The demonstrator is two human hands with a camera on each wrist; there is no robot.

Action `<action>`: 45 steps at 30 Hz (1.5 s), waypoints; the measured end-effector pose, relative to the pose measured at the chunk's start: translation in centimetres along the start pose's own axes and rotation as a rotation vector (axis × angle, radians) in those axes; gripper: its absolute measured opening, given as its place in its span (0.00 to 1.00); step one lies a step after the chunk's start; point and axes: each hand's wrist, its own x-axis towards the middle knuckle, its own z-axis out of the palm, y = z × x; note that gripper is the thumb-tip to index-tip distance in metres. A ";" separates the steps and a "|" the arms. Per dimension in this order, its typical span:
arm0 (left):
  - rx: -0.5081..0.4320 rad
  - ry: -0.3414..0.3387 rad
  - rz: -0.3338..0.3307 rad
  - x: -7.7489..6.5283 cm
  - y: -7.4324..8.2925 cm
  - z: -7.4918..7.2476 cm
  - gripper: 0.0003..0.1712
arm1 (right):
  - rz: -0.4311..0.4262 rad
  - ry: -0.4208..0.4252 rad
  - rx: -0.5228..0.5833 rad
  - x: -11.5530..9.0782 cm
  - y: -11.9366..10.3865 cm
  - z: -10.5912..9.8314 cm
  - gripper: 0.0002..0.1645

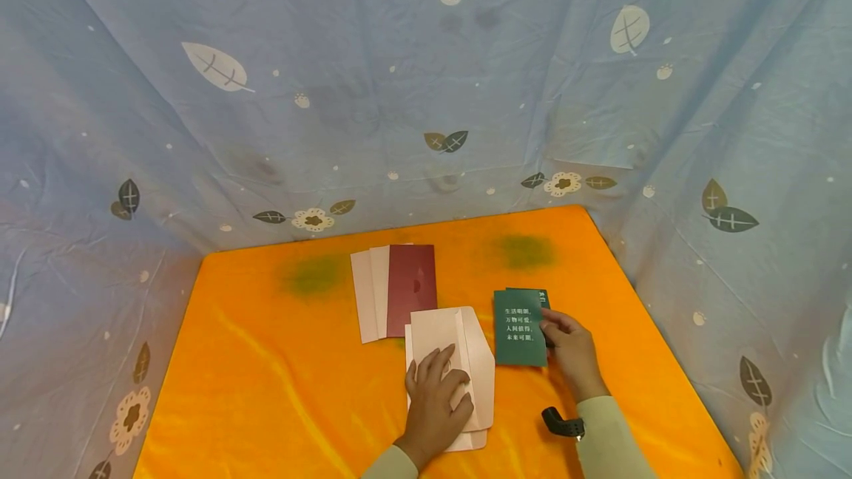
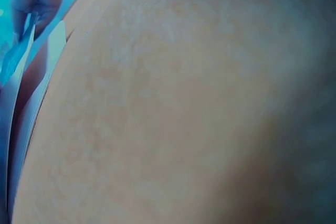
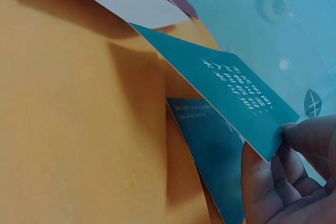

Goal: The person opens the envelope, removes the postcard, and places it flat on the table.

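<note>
Your right grip [image 1: 574, 350] pinches the green card [image 1: 519, 352] at its right edge, above a second green card [image 3: 210, 142]; it extends leftward, just right of the pale envelope [image 1: 481, 368] under your loosely spread left grip [image 1: 435, 409]. Its long axis runs near-to-far, roughly parallel to the envelope's, printed top pointing away.

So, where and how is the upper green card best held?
Probably pinch the upper card by its right edge, from the right, as the right hand does: it is thin, raised above the lower card, and a grip there leaves its lettering uncovered.
</note>
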 end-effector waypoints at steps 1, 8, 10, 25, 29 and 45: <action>-0.001 0.002 0.002 0.0 0.0 0.0 0.10 | -0.002 0.004 -0.004 0.1 0.0 -0.1 0.24; 0.001 -0.016 -0.011 -0.1 -0.1 0.1 0.09 | 0.006 0.023 -0.015 0.6 0.2 -0.6 0.23; -0.001 -0.025 -0.019 -0.1 -0.2 0.1 0.09 | 0.014 0.026 -0.009 0.7 0.2 -0.8 0.23; -0.021 -0.055 -0.041 -0.2 -0.1 -0.1 0.09 | 0.034 0.046 -0.018 1.5 0.1 -1.7 0.24; -0.019 -0.048 -0.033 -0.2 -0.1 0.0 0.09 | 0.028 0.043 -0.050 1.8 0.1 -2.1 0.24; -0.012 -0.051 -0.028 -0.2 -0.1 0.0 0.09 | 0.026 0.001 -0.142 2.2 0.3 -3.0 0.28</action>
